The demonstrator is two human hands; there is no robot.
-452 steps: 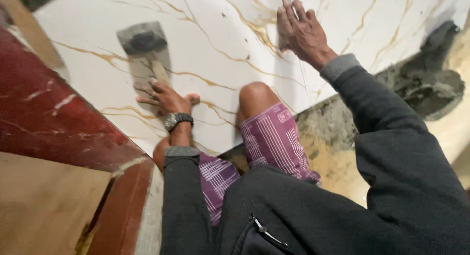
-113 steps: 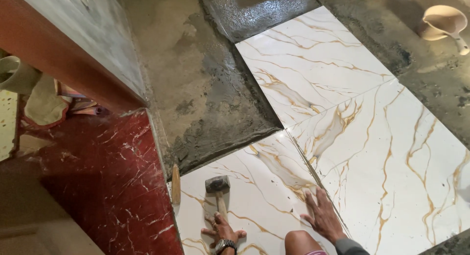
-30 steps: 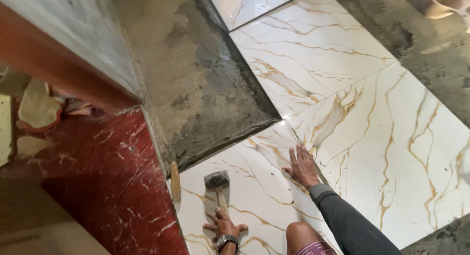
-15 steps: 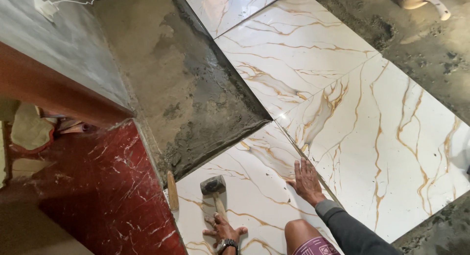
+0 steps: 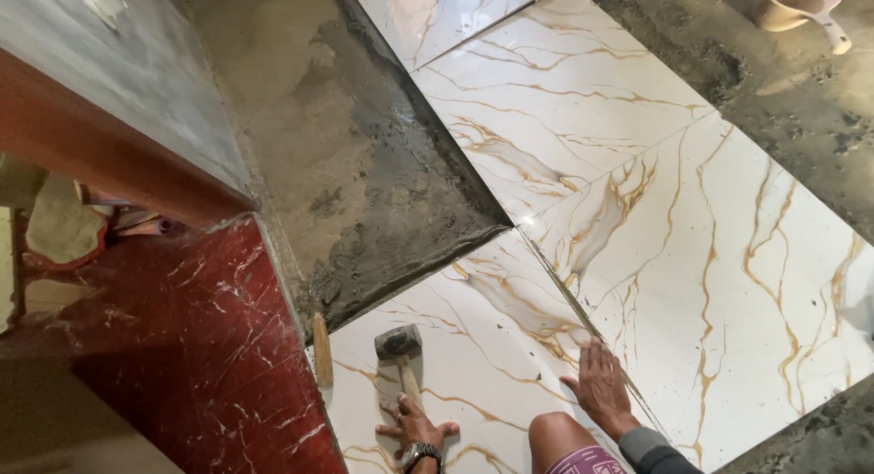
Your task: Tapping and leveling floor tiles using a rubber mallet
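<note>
L hand (image 5: 414,428) flat, fingers spread, on mallet (image 5: 401,351) handle; R hand (image 5: 601,387) flat, open on tile joint (image 5: 583,315).

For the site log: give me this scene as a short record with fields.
Left hand: flat on a tile, fingers on the mallet handle
Right hand: flat on the joint between two tiles
Tiles: white, gold veins, laid
Mortar bed: grey, bare, beyond the tiles
Stick: lies at the tile edge by the red slab
Knee: bare, on the tile
</note>
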